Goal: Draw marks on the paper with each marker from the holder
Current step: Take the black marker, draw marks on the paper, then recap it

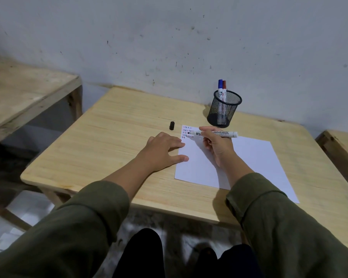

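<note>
A white sheet of paper [255, 157] lies on the wooden table [113, 137], with rows of short red, blue and black marks in its far left corner. My right hand [217, 145] grips an uncapped black marker [219, 134], its tip touching the paper at those marks. My left hand [165, 149] lies flat, fingers spread, pressing on the paper's left edge. The marker's black cap [171, 125] rests on the table left of the paper. Behind the paper stands a black mesh holder [225, 111] with a blue marker [220, 87] and a red marker [224, 88] upright in it.
A grey wall [169, 37] rises directly behind the table. Another wooden table [24, 91] stands at the left, and the corner of a third one [341, 143] shows at the right. My knees are below the table's front edge.
</note>
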Demonstrator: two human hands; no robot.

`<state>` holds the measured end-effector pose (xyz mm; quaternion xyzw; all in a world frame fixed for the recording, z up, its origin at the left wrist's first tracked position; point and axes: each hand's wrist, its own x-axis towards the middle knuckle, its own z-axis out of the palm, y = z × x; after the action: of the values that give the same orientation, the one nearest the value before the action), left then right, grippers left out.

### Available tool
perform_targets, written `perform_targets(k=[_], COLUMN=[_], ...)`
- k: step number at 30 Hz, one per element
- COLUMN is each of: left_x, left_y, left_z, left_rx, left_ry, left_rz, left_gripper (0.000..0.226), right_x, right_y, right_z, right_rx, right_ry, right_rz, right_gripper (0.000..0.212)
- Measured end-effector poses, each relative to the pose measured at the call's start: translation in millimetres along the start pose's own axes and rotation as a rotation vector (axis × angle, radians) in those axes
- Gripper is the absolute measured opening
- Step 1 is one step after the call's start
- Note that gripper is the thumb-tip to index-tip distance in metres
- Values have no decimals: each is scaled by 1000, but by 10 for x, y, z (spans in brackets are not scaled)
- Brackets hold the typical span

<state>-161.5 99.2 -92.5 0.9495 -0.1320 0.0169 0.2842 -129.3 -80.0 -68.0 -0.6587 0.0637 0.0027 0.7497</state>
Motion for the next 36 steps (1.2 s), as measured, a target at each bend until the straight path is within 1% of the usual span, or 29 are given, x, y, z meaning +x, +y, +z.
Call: perform_targets(k=[8, 11, 14, 19, 23, 34, 36], left_x=[-4, -8, -11, -13, -15, -15, -13], left_y=[7, 9, 7, 10, 16, 18, 11], left_z=[-7, -6, -2, -5, -11, -16, -13], left_rx=[13, 19, 15, 5, 6, 21, 21], left_ry=[0, 0, 2, 8, 5, -4, -1], left_rz=[3, 6, 8, 10, 9, 5, 4], left_gripper=[58, 58, 57, 57, 57, 59, 59], right_x=[16, 17, 24, 36, 43, 42, 33], right_y=[25, 35, 51, 62, 68, 55, 44], right_z=[-3, -3, -2, 3, 2, 1, 6], right_rx=[-71, -128, -181, -203, -234, -243, -195], right_ry=[-13, -16, -23, -33, -29, -18, -9], right_rz=[-20, -19, -25, -32, -38, -35, -31], right_gripper=[17, 12, 12, 6, 5, 6, 8])
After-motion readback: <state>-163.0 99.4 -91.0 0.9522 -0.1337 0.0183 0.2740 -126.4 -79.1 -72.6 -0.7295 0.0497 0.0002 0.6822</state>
